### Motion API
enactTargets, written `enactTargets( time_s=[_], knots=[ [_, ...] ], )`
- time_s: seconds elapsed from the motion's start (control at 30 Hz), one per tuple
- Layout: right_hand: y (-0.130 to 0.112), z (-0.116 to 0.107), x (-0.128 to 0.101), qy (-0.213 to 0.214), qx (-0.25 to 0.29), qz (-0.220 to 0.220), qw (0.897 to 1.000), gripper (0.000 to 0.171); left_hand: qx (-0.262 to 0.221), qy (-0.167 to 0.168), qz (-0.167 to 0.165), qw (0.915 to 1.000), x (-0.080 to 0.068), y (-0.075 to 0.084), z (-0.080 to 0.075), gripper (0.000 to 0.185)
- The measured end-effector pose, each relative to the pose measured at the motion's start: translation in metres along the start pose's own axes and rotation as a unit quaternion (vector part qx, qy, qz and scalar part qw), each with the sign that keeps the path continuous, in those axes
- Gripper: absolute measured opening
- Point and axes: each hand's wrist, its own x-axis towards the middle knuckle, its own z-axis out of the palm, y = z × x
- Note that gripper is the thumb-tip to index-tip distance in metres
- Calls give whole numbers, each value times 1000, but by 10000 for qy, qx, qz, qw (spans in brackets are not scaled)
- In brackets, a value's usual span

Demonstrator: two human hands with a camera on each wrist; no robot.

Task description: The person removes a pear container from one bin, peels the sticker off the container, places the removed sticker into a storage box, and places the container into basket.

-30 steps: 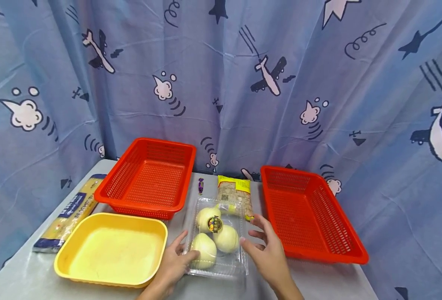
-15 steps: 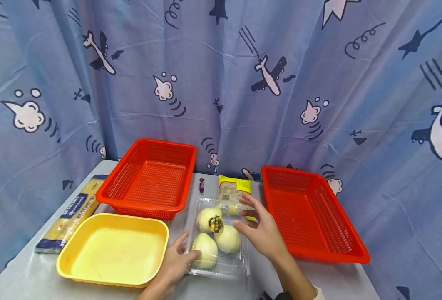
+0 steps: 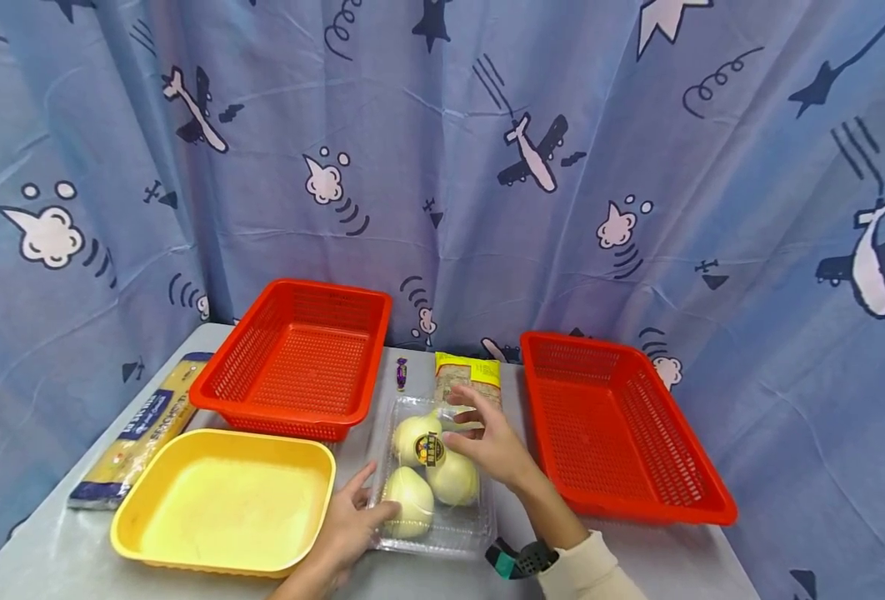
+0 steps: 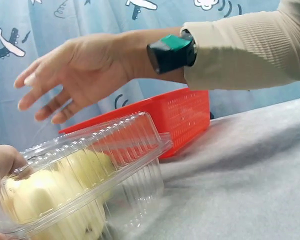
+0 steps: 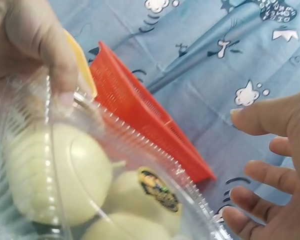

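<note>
Clamshell box (image 3: pixel 435 475) of onions at lower centre was pinched by left hand (image 3: pixel 348 525); right hand (image 3: pixel 487 442) hovered spread above, so uneven grip could tilt it.

The label print on the yellow packet (image 3: pixel 468 385) just beyond the right hand (image 3: pixel 487 442) is too small to read, and that hand covers its near end. The left hand (image 3: pixel 348 525) is cropped at the head view's bottom edge.
</note>
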Motion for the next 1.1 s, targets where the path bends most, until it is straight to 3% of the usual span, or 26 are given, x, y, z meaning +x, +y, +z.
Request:
enactTargets(
  time_s=[0.1,0.37,0.53,0.8,0.93,1.1],
  knots=[
    [0,3,1,-126,-56,-5,9999,60,-28,-20,-29,10000,0,-1,0,86],
    [49,11,12,-139,-45,-102,9998,58,85,-62,-15,9999,0,-2,0,85],
    [56,14,14,-130,-114,-210,9996,55,120,-24,7,9999,0,-2,0,85],
    [59,24,14,-159,-1031,-143,9944,53,171,23,-21,9998,-2,-3,-1,84],
    [58,27,14,-190,-1494,113,9885,54,227,38,-37,9997,-3,-2,-1,82],
    [56,29,15,-117,-2031,78,9790,51,294,43,-55,9995,-1,-1,-1,81]
  ],
)
